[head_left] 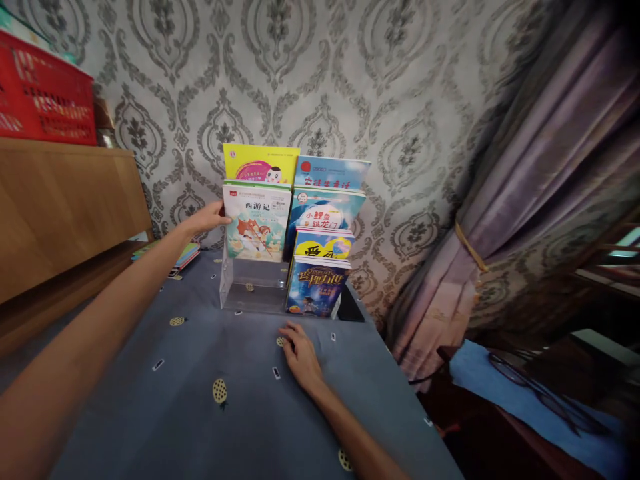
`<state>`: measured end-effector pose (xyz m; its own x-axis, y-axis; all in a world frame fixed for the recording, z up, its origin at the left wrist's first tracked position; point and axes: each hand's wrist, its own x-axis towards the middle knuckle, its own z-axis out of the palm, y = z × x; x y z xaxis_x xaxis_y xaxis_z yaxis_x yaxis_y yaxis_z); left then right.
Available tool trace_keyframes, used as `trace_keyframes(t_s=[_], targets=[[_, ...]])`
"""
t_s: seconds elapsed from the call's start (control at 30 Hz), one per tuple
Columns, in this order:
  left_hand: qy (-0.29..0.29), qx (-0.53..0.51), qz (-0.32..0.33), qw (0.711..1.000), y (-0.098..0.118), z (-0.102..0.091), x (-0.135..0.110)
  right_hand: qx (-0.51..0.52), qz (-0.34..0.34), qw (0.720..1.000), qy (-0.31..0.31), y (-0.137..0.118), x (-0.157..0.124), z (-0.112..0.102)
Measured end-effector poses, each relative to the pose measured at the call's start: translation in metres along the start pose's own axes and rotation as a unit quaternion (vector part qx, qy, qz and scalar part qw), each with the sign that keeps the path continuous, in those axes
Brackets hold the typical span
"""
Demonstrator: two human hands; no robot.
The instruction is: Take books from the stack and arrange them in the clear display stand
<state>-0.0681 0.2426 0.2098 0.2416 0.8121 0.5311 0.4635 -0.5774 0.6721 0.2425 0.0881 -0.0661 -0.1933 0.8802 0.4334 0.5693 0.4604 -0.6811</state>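
Observation:
My left hand (206, 219) is at the left edge of a white picture book (257, 223) with Chinese characters and a costumed figure on its cover. The thumb lies against the front edge and the other fingers are partly hidden. That book stands upright in the left column of a clear acrylic book rack (254, 293), in front of a yellow book (261, 162). My right hand (302, 355) rests on the patterned cloth in front of the rack, fingers loosely bent, holding nothing. Right-column books are a dark blue one (317, 288), a yellow-and-blue one (325, 245) and two light blue ones (333, 172) behind.
A blue-grey cloth (185, 400) with pineapple prints covers the surface. Several thin books (187, 257) lie at the left by a wooden cabinet (70, 207) bearing a red basket (47, 90). A dark flat object (351, 309) is beside the rack. Glasses (545, 393) lie right; a curtain (480, 233) hangs there.

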Motion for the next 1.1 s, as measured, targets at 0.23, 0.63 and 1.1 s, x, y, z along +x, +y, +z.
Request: trace_keyframes(t_s=[0.23,0.63,1.1], targets=[[0.055,0.001,-0.053,0.997,-0.001,0.0,-0.003,-0.008,-0.01,1.0,0.013,0.005,0.001,0.002],[0.119,0.06,-0.15,0.98,-0.034,0.102,-0.18,-0.011,-0.007,1.0,0.005,0.0,0.004,0.0],[0.042,0.108,-0.149,0.982,-0.05,0.148,-0.24,0.095,0.037,0.995,0.019,0.002,0.004,-0.014]])
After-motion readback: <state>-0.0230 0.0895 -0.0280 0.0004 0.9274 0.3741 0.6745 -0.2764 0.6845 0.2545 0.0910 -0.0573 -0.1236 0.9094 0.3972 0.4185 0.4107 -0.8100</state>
